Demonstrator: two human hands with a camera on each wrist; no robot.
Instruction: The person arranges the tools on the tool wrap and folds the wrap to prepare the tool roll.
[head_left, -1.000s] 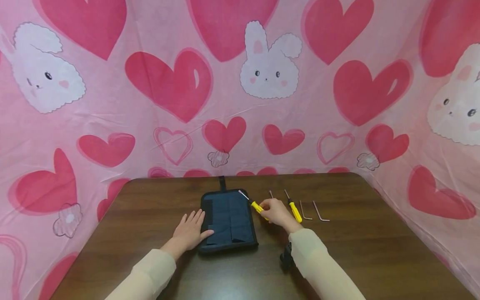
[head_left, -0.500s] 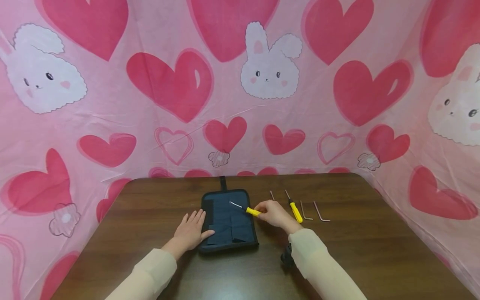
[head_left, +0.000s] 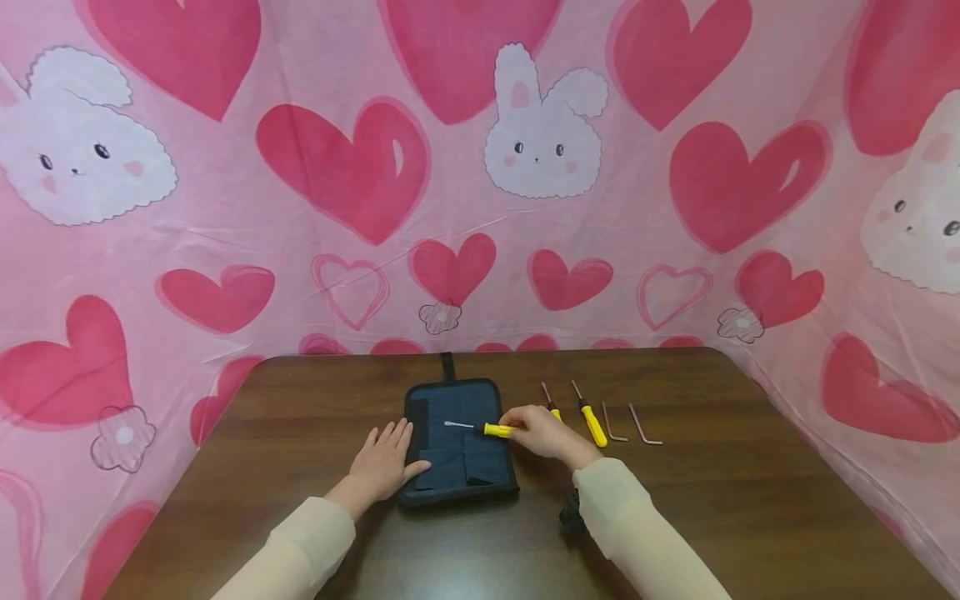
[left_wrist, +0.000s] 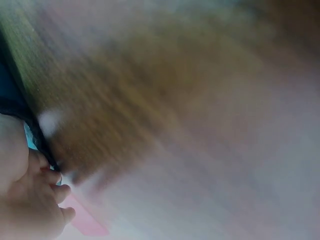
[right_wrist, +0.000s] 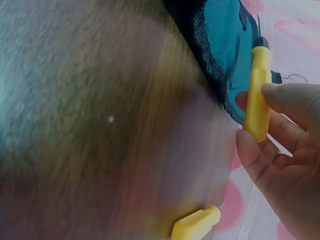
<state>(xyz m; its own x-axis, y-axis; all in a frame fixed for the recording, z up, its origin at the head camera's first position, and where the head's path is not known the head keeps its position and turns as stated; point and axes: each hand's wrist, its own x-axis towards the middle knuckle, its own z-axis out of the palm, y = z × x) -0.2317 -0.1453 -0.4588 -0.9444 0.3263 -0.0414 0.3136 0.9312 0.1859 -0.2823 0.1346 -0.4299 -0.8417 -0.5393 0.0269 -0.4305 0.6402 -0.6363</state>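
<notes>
A dark blue tool pouch [head_left: 446,408] with black edging lies flat on the table, pockets in its lower half. On its left edge rests my left hand [head_left: 381,465], fingers spread. Between thumb and fingers, my right hand [head_left: 543,432] pinches the yellow handle of a screwdriver [head_left: 497,430]; the shaft points left over the pouch, above the pockets. The right wrist view shows the grip on the screwdriver [right_wrist: 258,95] closely, with the pouch [right_wrist: 227,45] behind. Left wrist view: my hand [left_wrist: 30,195] is at the pouch's edge [left_wrist: 17,107].
Right of the pouch lie a second yellow screwdriver [head_left: 553,410], partly behind my right hand, a third screwdriver [head_left: 594,423] and two hex keys [head_left: 612,425] [head_left: 641,427]. A black strap [head_left: 447,367] runs from the pouch to the table's back edge. A heart-patterned cloth [head_left: 345,308] hangs behind.
My right hand has carried the screwdriver left and slightly nearer over the pouch, turning its shaft from slanting up-left to nearly level. The left hand stays on the pouch.
</notes>
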